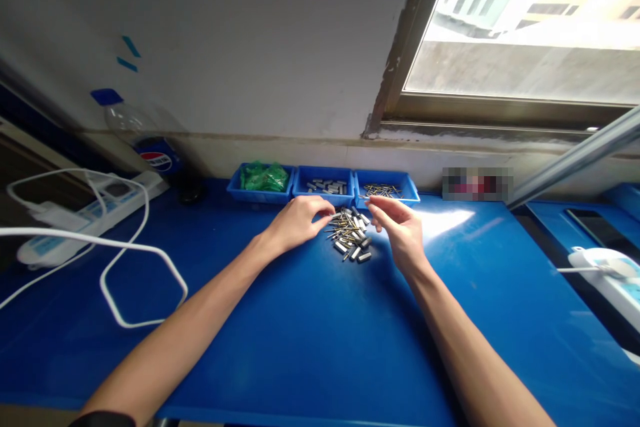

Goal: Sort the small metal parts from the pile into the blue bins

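Observation:
A mixed pile of thin metal pins and short silvery and dark cylinders (353, 237) lies on the blue tabletop (310, 340). At the pile's left edge is my left hand (300, 221), its thumb and forefinger brought together; whatever sits between the tips is too small to make out. My right hand (399, 225) is raised at the pile's right side, pinching what looks like a thin metal pin (363, 197) in front of the right bin. Behind the pile stand three blue bins: a left bin (260, 197) with green plastic, a middle bin (323, 199) with short cylinders, and a right bin (413, 195) with thin pins.
A bottle with a blue cap (106, 97) stands at the back left. Near it lie a power strip (45, 247) and looping white cable (170, 267). On the right are another power strip (607, 270), a dark flat device (595, 228) and a slanted metal bar (575, 157).

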### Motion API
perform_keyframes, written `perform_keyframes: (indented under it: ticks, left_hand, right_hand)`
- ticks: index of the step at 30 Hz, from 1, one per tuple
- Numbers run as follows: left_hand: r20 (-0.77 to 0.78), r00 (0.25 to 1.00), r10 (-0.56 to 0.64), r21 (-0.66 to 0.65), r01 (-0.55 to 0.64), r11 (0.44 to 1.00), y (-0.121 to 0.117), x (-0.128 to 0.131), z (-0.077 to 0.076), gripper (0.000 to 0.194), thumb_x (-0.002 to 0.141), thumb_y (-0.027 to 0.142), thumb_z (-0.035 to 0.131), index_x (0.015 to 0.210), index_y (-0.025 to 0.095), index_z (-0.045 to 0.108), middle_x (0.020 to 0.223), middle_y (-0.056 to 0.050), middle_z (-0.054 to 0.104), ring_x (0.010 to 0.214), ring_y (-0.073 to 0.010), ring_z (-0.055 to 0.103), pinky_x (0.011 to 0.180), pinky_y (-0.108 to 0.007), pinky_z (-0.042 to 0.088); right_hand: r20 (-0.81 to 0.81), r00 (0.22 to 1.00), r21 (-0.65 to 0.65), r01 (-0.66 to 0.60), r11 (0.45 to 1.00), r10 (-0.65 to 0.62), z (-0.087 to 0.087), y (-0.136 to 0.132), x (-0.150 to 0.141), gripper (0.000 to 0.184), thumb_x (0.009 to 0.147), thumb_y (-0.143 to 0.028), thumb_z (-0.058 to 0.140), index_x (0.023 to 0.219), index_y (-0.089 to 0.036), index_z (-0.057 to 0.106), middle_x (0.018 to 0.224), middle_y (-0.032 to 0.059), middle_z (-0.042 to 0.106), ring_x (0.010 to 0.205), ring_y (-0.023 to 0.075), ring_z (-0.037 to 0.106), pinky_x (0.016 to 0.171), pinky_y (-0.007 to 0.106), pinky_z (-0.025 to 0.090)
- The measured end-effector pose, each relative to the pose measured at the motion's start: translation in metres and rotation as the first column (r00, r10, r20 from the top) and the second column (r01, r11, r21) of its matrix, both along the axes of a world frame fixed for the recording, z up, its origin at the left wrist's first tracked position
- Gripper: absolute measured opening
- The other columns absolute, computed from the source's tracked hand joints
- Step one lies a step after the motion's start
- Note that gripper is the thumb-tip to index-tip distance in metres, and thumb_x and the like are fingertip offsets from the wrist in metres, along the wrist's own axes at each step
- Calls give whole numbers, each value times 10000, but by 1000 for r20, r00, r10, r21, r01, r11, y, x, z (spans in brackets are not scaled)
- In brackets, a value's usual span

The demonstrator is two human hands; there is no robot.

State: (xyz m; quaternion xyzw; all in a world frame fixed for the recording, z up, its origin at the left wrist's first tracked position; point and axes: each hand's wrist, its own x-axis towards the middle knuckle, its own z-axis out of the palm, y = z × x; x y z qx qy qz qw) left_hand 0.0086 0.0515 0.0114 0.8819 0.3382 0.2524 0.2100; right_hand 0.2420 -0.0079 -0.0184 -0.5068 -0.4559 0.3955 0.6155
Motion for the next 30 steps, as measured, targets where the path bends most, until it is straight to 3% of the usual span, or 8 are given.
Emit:
perform_keyframes:
  ticks: [3, 5, 11, 21, 24, 30]
  left_hand:
    - [-115, 993, -8, -7, 7, 1000, 2, -3, -4, 146, 935, 192, 667, 1030, 188, 778, 1076, -79, 787, 1002, -237, 738, 931, -343, 561]
    - [-158, 987, -15, -14, 13, 1000, 1, -3, -6, 153, 936, 214, 677, 1049, 195, 778, 1085, -79, 778, 1010, -239, 733, 924, -334, 563]
    - [-269, 963, 16, 30, -8, 1000, -4, 3, -13, 128, 951, 196, 656, 1018, 186, 765, 1072, -87, 747, 1007, -238, 710, 898, -326, 560]
    - [-301, 950, 80, 68, -62, 996, -6, 6, -16, 123, 976, 172, 572, 922, 185, 682, 977, -80, 698, 896, -218, 674, 789, -304, 540]
    - [-251, 964, 93, 8, -94, 996, -5, 4, -14, 124, 992, 184, 547, 939, 188, 659, 990, -82, 696, 860, -208, 672, 767, -305, 533]
    - [-44, 994, 97, -92, -100, 991, 1, 1, -10, 157, 1004, 235, 534, 895, 176, 630, 933, -74, 700, 844, -202, 652, 794, -324, 512]
  right_hand:
    - [52, 995, 40, 82, 996, -84, -1, 2, 5, 492, 802, -461, 840, 1248, -277, 749, 1335, 103, 737, 845, 233, 736, 626, 350, 578]
    - [61, 994, 28, 89, 996, -91, -1, 3, 7, 522, 795, -466, 836, 1274, -287, 731, 1393, 102, 706, 879, 242, 748, 630, 352, 589]
    - [51, 996, 29, 72, 997, -74, -1, 1, 4, 456, 798, -467, 831, 1196, -261, 746, 1325, 106, 736, 771, 200, 724, 611, 336, 572]
    - [71, 997, 46, 39, 998, -42, -3, 2, 3, 398, 827, -468, 817, 1151, -249, 745, 1279, 115, 750, 735, 204, 705, 646, 366, 563]
    - [43, 999, 46, 21, 999, -23, -4, 2, 3, 348, 834, -434, 816, 1120, -245, 755, 1178, 98, 779, 709, 191, 686, 644, 354, 544]
    - [38, 997, 27, -69, 997, 68, -2, -1, -2, 238, 870, -426, 775, 1020, -242, 776, 745, 12, 743, 632, 165, 615, 609, 313, 501]
